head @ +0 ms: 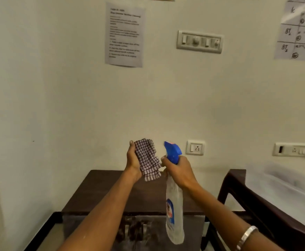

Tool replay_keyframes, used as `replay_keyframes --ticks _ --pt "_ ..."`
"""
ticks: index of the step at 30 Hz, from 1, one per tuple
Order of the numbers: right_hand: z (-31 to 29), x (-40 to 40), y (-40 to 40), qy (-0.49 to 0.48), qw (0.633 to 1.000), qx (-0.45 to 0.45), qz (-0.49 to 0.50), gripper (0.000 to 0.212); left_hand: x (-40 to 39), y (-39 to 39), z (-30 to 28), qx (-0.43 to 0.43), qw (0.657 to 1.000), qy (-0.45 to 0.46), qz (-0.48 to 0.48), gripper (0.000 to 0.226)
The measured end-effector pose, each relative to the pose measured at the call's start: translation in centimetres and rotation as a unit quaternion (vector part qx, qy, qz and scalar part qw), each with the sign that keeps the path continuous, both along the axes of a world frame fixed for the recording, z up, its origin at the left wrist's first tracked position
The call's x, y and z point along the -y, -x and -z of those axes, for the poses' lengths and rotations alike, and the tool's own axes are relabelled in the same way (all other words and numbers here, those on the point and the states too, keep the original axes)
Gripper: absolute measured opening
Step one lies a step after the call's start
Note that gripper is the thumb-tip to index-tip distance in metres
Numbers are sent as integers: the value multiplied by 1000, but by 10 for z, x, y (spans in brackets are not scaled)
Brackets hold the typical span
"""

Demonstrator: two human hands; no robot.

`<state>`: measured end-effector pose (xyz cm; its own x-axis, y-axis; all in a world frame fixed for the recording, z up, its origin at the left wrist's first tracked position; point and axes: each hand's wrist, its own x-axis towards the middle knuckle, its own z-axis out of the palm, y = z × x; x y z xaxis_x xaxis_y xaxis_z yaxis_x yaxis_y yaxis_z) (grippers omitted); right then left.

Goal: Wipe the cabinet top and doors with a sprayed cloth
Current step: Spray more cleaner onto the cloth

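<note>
Cream-painted wall fills most of the view, and against it stands the low dark-brown wooden cabinet (111,192) that the job concerns.

Held up in front of that wall, the left hand (132,160) is curled around a folded checked cloth in maroon and white (148,159), thumb at the top edge, the loose folds hanging toward the right. Just beside it, the right hand (179,170) is wrapped tight around the neck of a clear plastic spray bottle with a blue trigger head (173,187); the nozzle points left at the cloth, with a small gap between them. A silver bangle (247,236) sits on the right forearm.

Judging by this, the step in hand is wetting the cloth — wiping has not begun, since both hands are well above the cabinet top. No mist is visible, so whether the trigger is being squeezed cannot be told.

Next comes parting with the bottle and bringing the damp cloth down flat on the top, then to the doors (135,230) below, whose faces look smeared and dusty around the two metal handles.

Further out: a printed paper sheet (124,35) taped above, a white switch panel (199,41), a white wall socket (195,148), and a dark wooden chair (242,201) at right.
</note>
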<state>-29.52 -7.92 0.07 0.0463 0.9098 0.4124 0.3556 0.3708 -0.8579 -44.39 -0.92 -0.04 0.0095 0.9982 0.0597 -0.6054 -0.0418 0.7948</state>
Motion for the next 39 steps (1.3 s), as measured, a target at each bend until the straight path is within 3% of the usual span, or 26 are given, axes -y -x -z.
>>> replay_keyframes --ticks 9,18,30,39 --pt "26 8 53 41 994 4 -105 24 -7 27 23 15 1000 2 5 68" --pt "23 5 40 43 998 7 -51 29 -12 29 33 17 1000 -6 8 67" --pt "44 26 29 82 989 66 -102 23 -8 20 35 19 1000 2 -6 72" --pt "48 25 10 76 995 40 -53 23 -4 16 37 29 1000 4 8 69"
